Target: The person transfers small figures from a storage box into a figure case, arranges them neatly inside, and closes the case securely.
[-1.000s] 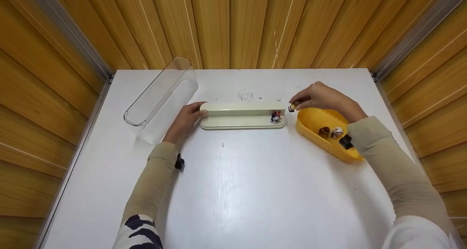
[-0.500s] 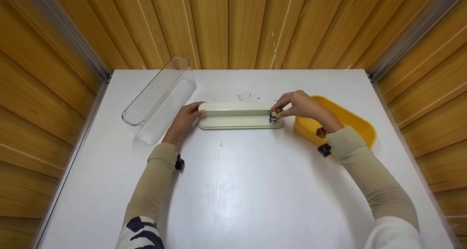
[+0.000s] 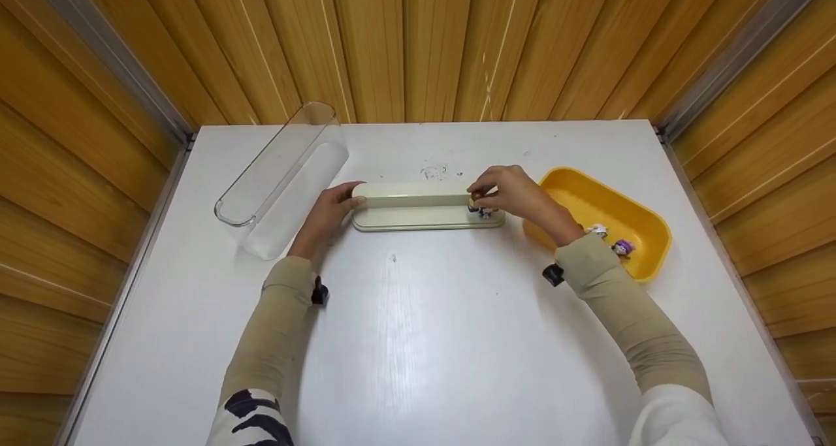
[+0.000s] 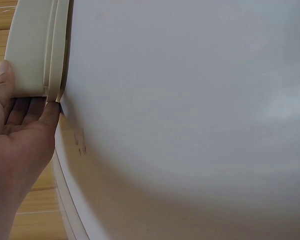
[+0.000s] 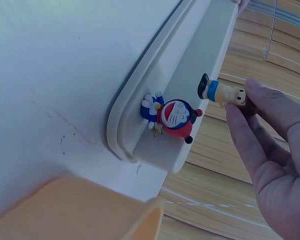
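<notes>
A cream stepped display base (image 3: 411,219) lies across the table. My left hand (image 3: 330,212) grips its left end, the thumb on one face and the fingers at the end and edge in the left wrist view. My right hand (image 3: 519,194) pinches a small brown-topped figurine (image 5: 224,93) with blue shorts and dark feet, held by its head between thumb and fingers. It hovers over the base's right part. On the lower step at that end stands a blue and white cat figurine (image 5: 174,116) with a red hood, just beside the held one.
Right of the base sits a yellow tub (image 3: 661,237) with a white figurine (image 3: 595,230) and a purple-hatted figurine (image 3: 623,247); my right forearm covers part of it. A clear long cover (image 3: 281,172) lies slanted at the left. Wood-pattern walls (image 3: 431,54) enclose the table.
My right hand has carried the figurine left from the tub's near side to above the base, passing the cat figurine. My left hand stays on the base's left end.
</notes>
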Motion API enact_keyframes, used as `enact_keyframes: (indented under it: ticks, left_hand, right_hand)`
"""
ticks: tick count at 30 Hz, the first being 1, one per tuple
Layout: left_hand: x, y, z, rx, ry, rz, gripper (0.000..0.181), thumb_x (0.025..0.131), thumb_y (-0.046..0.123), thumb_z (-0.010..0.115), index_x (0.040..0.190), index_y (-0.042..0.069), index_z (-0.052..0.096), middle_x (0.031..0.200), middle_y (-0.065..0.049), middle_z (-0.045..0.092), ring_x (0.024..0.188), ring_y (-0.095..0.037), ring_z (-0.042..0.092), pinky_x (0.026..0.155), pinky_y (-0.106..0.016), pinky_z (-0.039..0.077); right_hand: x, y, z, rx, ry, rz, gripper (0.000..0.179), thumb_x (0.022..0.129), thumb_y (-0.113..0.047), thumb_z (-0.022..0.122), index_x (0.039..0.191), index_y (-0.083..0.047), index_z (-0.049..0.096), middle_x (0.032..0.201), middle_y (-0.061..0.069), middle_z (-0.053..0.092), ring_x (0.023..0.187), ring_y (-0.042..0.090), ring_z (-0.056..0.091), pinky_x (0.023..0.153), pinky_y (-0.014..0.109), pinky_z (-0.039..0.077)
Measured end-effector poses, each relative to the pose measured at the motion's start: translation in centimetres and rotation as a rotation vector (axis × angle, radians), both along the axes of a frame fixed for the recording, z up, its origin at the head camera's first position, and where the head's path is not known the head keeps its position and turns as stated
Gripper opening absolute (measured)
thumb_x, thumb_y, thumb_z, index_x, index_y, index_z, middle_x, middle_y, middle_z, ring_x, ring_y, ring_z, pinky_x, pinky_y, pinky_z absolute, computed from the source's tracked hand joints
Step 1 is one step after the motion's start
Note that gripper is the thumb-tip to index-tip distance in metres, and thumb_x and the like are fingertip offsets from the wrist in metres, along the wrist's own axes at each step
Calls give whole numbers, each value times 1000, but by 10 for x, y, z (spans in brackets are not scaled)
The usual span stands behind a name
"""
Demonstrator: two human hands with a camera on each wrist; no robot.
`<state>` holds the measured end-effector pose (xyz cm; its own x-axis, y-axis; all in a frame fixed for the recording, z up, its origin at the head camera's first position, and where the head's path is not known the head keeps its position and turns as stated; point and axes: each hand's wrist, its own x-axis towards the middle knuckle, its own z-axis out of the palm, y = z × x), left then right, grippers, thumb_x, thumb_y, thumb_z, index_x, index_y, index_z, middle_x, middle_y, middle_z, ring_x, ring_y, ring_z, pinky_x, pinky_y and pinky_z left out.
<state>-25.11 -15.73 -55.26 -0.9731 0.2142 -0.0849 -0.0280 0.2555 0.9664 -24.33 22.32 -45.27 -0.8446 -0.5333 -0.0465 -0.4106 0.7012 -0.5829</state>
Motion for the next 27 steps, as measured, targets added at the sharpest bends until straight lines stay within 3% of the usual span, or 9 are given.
enact_keyframes:
  ticks: [9, 14, 20, 27]
  left_hand:
    - [-1, -1, 0, -8, -7, -6, 47, 101, 26, 65, 143, 6, 57, 141, -9, 60, 135, -21, 52, 116, -37, 39]
    - [0, 0, 1, -6, -18, 6, 47, 101, 27, 65, 143, 8, 57, 142, -9, 60, 135, -21, 52, 116, -37, 39]
    - [1, 0, -1, 4, -13, 9, 45, 101, 24, 65, 143, 8, 58, 142, -9, 60, 135, -21, 52, 116, -37, 38]
    - [1, 0, -1, -9, -4, 7, 46, 101, 25, 65, 143, 8, 57, 141, -9, 60, 134, -22, 52, 115, -37, 40]
  right_hand:
    - [-5, -12, -12, 62, 120, 108, 19, 88, -7, 80, 106, -1, 77, 104, 12, 74, 94, 25, 69, 86, 39, 60]
    - [-7, -17, -22, 77, 191, 120, 18, 87, -7, 81, 104, -1, 77, 102, 12, 73, 94, 26, 69, 84, 40, 59]
    - [-8, -23, -31, 139, 186, 117, 19, 89, -9, 79, 107, -2, 77, 105, 12, 72, 96, 25, 68, 85, 39, 59]
    - [-11, -29, -30, 212, 157, 85, 15, 91, -12, 77, 104, -4, 77, 105, 10, 71, 95, 24, 65, 86, 38, 58]
